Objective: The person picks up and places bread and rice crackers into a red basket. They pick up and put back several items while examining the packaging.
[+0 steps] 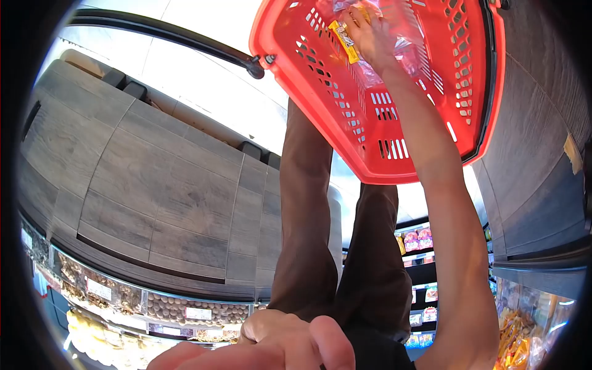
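My right hand [369, 38] reaches down into a red plastic basket [388, 123], its fingers closed round a small yellow packet [346, 44] that shows beside the thumb side. Clear and pinkish plastic wrapping [407, 54] lies beneath and around this hand on the basket's bottom. Close to the camera at the lower edge is my left hand [277, 345], with its fingers apart and nothing visible in it. The frame cuts off part of that hand.
My legs in brown trousers [306, 203] stand near the basket. A black handle bar [166, 32] extends leftward from its rim. Grey wood-look panels [160, 191] fill the left. Shelves of packaged goods [421, 240] show beyond the legs, and clear bins [179, 308] line the lower left.
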The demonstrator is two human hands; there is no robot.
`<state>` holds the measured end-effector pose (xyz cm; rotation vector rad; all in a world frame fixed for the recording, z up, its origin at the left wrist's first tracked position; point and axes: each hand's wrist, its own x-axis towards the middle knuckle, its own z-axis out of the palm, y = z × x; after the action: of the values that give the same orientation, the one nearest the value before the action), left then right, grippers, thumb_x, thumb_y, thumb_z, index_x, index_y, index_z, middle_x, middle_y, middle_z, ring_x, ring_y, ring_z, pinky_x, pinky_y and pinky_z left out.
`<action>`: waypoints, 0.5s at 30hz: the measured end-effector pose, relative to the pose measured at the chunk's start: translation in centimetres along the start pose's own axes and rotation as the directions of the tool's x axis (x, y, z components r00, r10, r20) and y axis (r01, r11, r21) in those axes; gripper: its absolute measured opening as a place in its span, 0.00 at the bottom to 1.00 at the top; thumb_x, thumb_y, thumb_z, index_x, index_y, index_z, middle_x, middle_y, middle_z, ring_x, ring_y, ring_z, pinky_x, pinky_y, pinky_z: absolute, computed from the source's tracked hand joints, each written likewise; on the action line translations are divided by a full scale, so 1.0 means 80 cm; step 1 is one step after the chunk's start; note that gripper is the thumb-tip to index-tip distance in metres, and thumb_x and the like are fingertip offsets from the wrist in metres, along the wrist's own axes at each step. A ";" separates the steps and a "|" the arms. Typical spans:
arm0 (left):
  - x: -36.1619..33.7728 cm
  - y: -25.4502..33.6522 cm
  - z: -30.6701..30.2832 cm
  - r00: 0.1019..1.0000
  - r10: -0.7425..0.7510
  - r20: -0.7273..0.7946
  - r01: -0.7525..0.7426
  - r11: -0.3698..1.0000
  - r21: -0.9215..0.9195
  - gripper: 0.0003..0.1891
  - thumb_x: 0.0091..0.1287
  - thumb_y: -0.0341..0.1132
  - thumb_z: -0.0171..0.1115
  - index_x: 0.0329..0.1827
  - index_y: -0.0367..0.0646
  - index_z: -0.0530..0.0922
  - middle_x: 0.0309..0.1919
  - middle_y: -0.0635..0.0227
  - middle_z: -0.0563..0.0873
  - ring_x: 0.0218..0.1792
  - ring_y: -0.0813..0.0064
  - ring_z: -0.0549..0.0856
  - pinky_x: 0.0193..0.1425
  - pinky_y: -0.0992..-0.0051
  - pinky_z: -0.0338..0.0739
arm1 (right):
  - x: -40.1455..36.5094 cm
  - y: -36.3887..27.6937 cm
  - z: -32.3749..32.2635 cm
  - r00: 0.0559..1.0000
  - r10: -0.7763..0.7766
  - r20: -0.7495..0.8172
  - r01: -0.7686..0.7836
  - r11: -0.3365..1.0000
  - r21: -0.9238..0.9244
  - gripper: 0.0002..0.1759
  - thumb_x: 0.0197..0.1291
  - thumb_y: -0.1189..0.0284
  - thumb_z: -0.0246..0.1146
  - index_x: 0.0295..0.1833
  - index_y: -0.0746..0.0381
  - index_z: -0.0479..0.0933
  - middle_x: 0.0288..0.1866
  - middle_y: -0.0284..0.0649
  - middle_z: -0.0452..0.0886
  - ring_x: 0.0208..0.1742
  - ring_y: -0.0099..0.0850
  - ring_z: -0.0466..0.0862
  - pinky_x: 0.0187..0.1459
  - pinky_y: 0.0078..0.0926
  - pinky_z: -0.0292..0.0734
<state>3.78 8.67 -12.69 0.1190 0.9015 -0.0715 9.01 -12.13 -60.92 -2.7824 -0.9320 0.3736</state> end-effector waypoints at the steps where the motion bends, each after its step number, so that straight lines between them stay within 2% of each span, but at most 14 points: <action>1: 0.001 0.000 0.001 1.000 -0.004 -0.010 0.004 1.000 -0.007 0.30 0.69 0.27 0.57 0.75 0.60 0.66 0.75 0.83 0.68 0.45 0.55 0.84 0.58 0.60 0.56 | 0.000 0.000 0.002 1.000 0.002 0.021 -0.002 1.000 -0.014 0.22 0.63 0.67 0.57 0.63 0.56 0.75 0.62 0.43 0.76 0.66 0.43 0.73 0.65 0.50 0.67; 7: 0.008 0.003 0.017 0.998 -0.021 -0.066 0.017 0.998 -0.065 0.31 0.69 0.26 0.58 0.75 0.63 0.67 0.76 0.90 0.68 0.45 0.54 0.84 0.56 0.61 0.53 | 0.005 0.001 0.021 0.991 0.005 0.135 0.008 0.996 -0.094 0.25 0.59 0.71 0.61 0.64 0.52 0.72 0.59 0.39 0.76 0.64 0.41 0.73 0.66 0.51 0.66; 8: 0.014 -0.003 0.007 0.998 -0.024 -0.065 0.019 0.997 -0.075 0.31 0.69 0.26 0.58 0.75 0.63 0.67 0.76 0.90 0.68 0.45 0.54 0.84 0.56 0.61 0.53 | 0.007 0.003 0.026 0.995 -0.007 0.102 0.019 0.993 -0.117 0.22 0.58 0.71 0.62 0.60 0.53 0.75 0.57 0.37 0.77 0.62 0.40 0.74 0.65 0.52 0.67; 9: 0.024 -0.017 -0.011 0.981 0.097 0.166 -0.099 0.995 0.005 0.29 0.68 0.27 0.58 0.71 0.64 0.69 0.74 0.93 0.69 0.45 0.58 0.84 0.56 0.62 0.54 | 0.006 0.007 0.034 0.997 -0.023 0.077 0.034 0.989 -0.144 0.18 0.58 0.72 0.63 0.55 0.55 0.77 0.56 0.36 0.78 0.60 0.38 0.75 0.65 0.53 0.68; 10: 0.031 -0.026 -0.020 0.898 0.198 0.392 -0.236 0.971 0.050 0.26 0.68 0.28 0.59 0.68 0.65 0.72 0.72 0.96 0.71 0.44 0.62 0.84 0.56 0.62 0.54 | 0.007 0.001 0.038 1.000 -0.009 0.016 0.011 0.990 -0.142 0.14 0.54 0.72 0.64 0.48 0.56 0.78 0.50 0.37 0.79 0.55 0.38 0.77 0.62 0.56 0.71; 11: 0.033 -0.022 -0.015 0.927 0.131 0.351 -0.170 0.982 0.083 0.19 0.71 0.31 0.56 0.62 0.67 0.74 0.61 0.85 0.82 0.42 0.67 0.84 0.57 0.62 0.54 | 0.002 0.003 0.037 0.999 -0.022 0.032 0.026 0.987 -0.156 0.14 0.54 0.72 0.64 0.48 0.56 0.78 0.50 0.37 0.79 0.55 0.38 0.77 0.62 0.56 0.71; 12: 0.051 -0.004 0.048 0.999 -0.044 -0.025 0.047 0.989 0.140 0.17 0.73 0.33 0.53 0.61 0.67 0.74 0.55 0.79 0.85 0.41 0.68 0.85 0.58 0.63 0.54 | -0.004 0.001 0.014 0.997 -0.083 0.004 0.083 0.982 -0.171 0.13 0.53 0.72 0.64 0.47 0.56 0.78 0.48 0.38 0.79 0.54 0.38 0.77 0.60 0.57 0.71; 13: 0.066 0.010 0.109 0.892 -0.213 -0.398 0.277 0.955 0.108 0.15 0.75 0.35 0.51 0.60 0.68 0.74 0.49 0.74 0.87 0.41 0.68 0.85 0.59 0.64 0.55 | -0.011 -0.004 -0.003 0.989 -0.148 -0.018 0.142 0.973 -0.182 0.13 0.52 0.72 0.65 0.46 0.55 0.79 0.46 0.39 0.79 0.52 0.37 0.78 0.59 0.58 0.72; 14: 0.025 -0.036 0.071 0.969 0.146 -0.201 -0.167 0.982 -0.092 0.13 0.77 0.39 0.49 0.61 0.66 0.72 0.41 0.70 0.88 0.39 0.69 0.86 0.62 0.62 0.63 | -0.021 -0.008 -0.009 0.990 -0.138 -0.021 0.131 0.971 -0.200 0.12 0.51 0.73 0.64 0.44 0.56 0.79 0.42 0.40 0.79 0.50 0.37 0.78 0.58 0.58 0.71; 15: 0.013 -0.036 0.083 0.968 0.140 -0.211 -0.167 0.979 -0.118 0.13 0.77 0.39 0.49 0.61 0.66 0.72 0.41 0.70 0.88 0.39 0.69 0.86 0.62 0.62 0.63 | -0.031 -0.014 -0.019 0.988 -0.154 0.001 0.150 0.966 -0.210 0.12 0.51 0.73 0.64 0.44 0.56 0.79 0.42 0.40 0.79 0.50 0.37 0.78 0.58 0.58 0.71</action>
<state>9.23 4.94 -9.63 0.0704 1.0937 0.1489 6.88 -12.89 -58.73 -2.8676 -1.2391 0.2431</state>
